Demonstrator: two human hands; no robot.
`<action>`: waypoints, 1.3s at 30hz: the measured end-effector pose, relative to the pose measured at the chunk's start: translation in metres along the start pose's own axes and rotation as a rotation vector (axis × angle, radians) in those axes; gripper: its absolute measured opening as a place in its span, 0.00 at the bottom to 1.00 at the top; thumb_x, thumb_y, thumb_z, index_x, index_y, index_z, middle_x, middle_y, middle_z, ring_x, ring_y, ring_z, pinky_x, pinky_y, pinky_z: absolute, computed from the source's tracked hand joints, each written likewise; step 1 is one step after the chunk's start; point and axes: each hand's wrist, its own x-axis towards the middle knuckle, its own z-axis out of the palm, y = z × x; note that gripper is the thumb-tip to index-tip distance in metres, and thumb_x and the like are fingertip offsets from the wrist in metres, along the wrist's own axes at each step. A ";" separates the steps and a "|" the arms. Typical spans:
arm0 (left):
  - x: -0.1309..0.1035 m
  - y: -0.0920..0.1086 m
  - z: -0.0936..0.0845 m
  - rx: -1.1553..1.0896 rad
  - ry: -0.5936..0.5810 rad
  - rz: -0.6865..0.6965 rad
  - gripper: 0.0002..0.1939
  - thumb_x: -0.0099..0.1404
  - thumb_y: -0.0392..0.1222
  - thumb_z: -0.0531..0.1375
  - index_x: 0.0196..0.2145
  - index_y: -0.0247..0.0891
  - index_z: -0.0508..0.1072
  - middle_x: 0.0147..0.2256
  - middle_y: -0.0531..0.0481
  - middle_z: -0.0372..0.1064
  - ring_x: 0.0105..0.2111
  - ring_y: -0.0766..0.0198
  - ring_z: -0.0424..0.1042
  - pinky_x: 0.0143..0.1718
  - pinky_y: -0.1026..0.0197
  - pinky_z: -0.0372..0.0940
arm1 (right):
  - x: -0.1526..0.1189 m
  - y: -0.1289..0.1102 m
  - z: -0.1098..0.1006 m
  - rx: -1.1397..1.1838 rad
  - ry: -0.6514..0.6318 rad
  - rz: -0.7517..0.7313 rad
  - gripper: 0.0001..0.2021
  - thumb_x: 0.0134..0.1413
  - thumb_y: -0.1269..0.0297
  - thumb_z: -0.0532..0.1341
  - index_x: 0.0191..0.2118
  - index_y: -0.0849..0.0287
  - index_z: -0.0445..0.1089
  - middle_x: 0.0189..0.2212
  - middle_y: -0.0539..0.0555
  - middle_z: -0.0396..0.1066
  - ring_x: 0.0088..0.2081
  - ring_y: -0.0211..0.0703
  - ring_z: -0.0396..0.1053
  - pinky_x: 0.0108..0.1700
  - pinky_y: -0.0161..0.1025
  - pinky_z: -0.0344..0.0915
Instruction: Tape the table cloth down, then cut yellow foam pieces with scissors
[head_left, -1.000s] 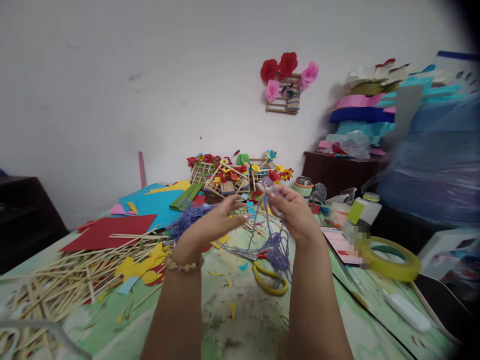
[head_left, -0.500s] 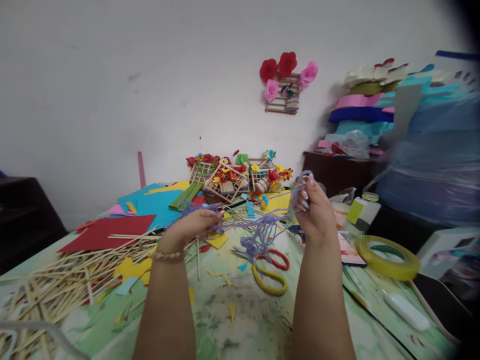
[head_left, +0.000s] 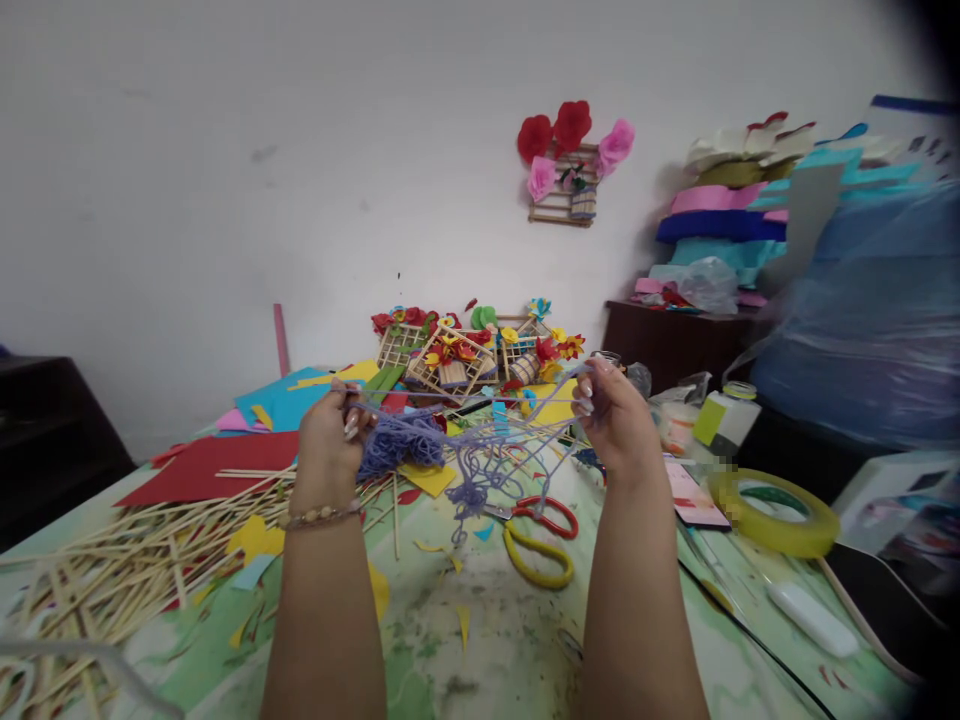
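Observation:
Strands of purple yarn [head_left: 480, 440] stretch across the gap between my two hands. My left hand [head_left: 330, 440], with a beaded bracelet at the wrist, pinches the yarn at its left end. On the other side my right hand [head_left: 616, 415] has its fingers closed on more strands. A loose tangle hangs from the strands between the hands. A denser heap of purple yarn [head_left: 401, 445] lies on the table just right of my left hand. Below the tangle rest scissors [head_left: 538, 565] with one red and one yellow handle, their blades partly hidden.
Thin wooden sticks [head_left: 112, 580] are piled at the left, beside red paper [head_left: 217, 470] and blue paper [head_left: 277, 405]. Stick frames with paper flowers [head_left: 450, 360] stand at the back. A yellow tape roll [head_left: 821, 530], a phone [head_left: 697, 495] and a small box [head_left: 726, 418] lie at right.
My left hand has moved left and up, drawing a strand out longer. The hanging tangle has shifted left and spread. My right hand has dropped slightly.

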 end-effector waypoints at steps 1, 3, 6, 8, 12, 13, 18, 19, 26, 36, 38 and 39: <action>0.000 0.000 0.000 -0.001 -0.005 -0.005 0.17 0.67 0.34 0.47 0.21 0.36 0.63 0.07 0.61 0.48 0.07 0.73 0.46 0.16 0.70 0.57 | 0.001 0.002 0.002 -0.003 0.007 0.006 0.14 0.39 0.61 0.69 0.33 0.58 0.68 0.20 0.43 0.63 0.21 0.27 0.60 0.20 0.23 0.57; 0.000 0.001 0.001 0.001 -0.007 -0.004 0.17 0.67 0.34 0.47 0.20 0.36 0.63 0.07 0.60 0.48 0.07 0.73 0.47 0.16 0.70 0.58 | 0.002 0.006 0.004 -0.012 0.031 0.013 0.15 0.37 0.64 0.70 0.34 0.59 0.69 0.22 0.44 0.66 0.23 0.27 0.63 0.23 0.22 0.61; -0.001 0.002 0.001 -0.013 -0.022 0.006 0.16 0.64 0.31 0.48 0.20 0.36 0.63 0.07 0.60 0.49 0.07 0.74 0.46 0.16 0.70 0.57 | 0.004 0.014 0.004 -0.056 0.057 0.025 0.16 0.36 0.65 0.70 0.35 0.59 0.70 0.25 0.46 0.70 0.26 0.28 0.67 0.28 0.24 0.64; -0.001 0.002 0.001 -0.019 -0.038 0.007 0.15 0.62 0.30 0.48 0.20 0.36 0.64 0.07 0.60 0.49 0.07 0.74 0.46 0.16 0.70 0.57 | 0.006 0.019 0.003 -0.103 0.080 0.028 0.18 0.35 0.64 0.70 0.37 0.60 0.70 0.28 0.48 0.73 0.28 0.30 0.69 0.32 0.26 0.66; 0.002 0.002 -0.001 -0.031 -0.073 -0.007 0.13 0.62 0.31 0.49 0.21 0.36 0.64 0.09 0.60 0.50 0.08 0.74 0.48 0.14 0.72 0.53 | 0.011 0.027 -0.001 -0.329 0.157 0.044 0.21 0.36 0.62 0.70 0.41 0.59 0.71 0.38 0.52 0.75 0.37 0.35 0.71 0.39 0.30 0.66; 0.003 0.002 -0.002 -0.037 -0.081 -0.012 0.12 0.62 0.32 0.50 0.21 0.36 0.64 0.09 0.59 0.50 0.08 0.74 0.48 0.13 0.72 0.51 | 0.012 0.029 -0.002 -0.419 0.162 0.050 0.21 0.37 0.61 0.69 0.42 0.59 0.71 0.40 0.53 0.74 0.39 0.36 0.71 0.39 0.31 0.66; 0.004 0.001 0.000 -0.041 -0.114 -0.020 0.11 0.63 0.34 0.50 0.23 0.36 0.65 0.10 0.58 0.52 0.09 0.73 0.51 0.13 0.71 0.51 | 0.010 0.039 -0.002 -0.870 -0.034 0.105 0.17 0.43 0.59 0.67 0.40 0.60 0.73 0.36 0.54 0.74 0.35 0.39 0.70 0.35 0.34 0.65; 0.003 0.001 0.001 -0.036 -0.128 -0.021 0.11 0.63 0.34 0.49 0.23 0.36 0.65 0.11 0.57 0.52 0.10 0.72 0.51 0.13 0.71 0.52 | 0.008 0.041 0.001 -0.925 -0.125 0.128 0.15 0.44 0.59 0.67 0.39 0.60 0.74 0.35 0.54 0.75 0.34 0.39 0.70 0.35 0.34 0.65; -0.001 0.001 0.004 -0.005 -0.179 -0.011 0.13 0.62 0.30 0.47 0.23 0.36 0.66 0.12 0.54 0.56 0.12 0.71 0.55 0.17 0.70 0.55 | -0.010 0.065 0.046 -1.025 -0.694 0.370 0.06 0.49 0.71 0.61 0.30 0.61 0.76 0.25 0.51 0.75 0.28 0.37 0.71 0.31 0.32 0.65; -0.007 0.003 0.009 0.010 -0.170 0.000 0.13 0.59 0.28 0.46 0.23 0.36 0.65 0.12 0.54 0.56 0.11 0.70 0.55 0.17 0.69 0.55 | -0.020 0.107 0.070 -1.273 -0.853 0.281 0.17 0.42 0.63 0.70 0.42 0.58 0.78 0.32 0.51 0.76 0.29 0.36 0.68 0.29 0.30 0.59; -0.007 0.004 0.009 0.010 -0.174 -0.006 0.13 0.59 0.28 0.45 0.23 0.36 0.65 0.12 0.53 0.56 0.12 0.70 0.55 0.17 0.69 0.55 | -0.023 0.114 0.072 -1.290 -0.865 0.264 0.19 0.41 0.60 0.70 0.43 0.58 0.77 0.33 0.51 0.76 0.29 0.37 0.69 0.28 0.30 0.58; -0.007 0.004 0.009 0.009 -0.177 -0.007 0.14 0.59 0.27 0.45 0.23 0.36 0.65 0.12 0.53 0.56 0.12 0.70 0.55 0.17 0.69 0.55 | -0.023 0.117 0.074 -1.300 -0.862 0.252 0.18 0.42 0.60 0.70 0.43 0.58 0.78 0.33 0.52 0.77 0.29 0.37 0.69 0.29 0.31 0.58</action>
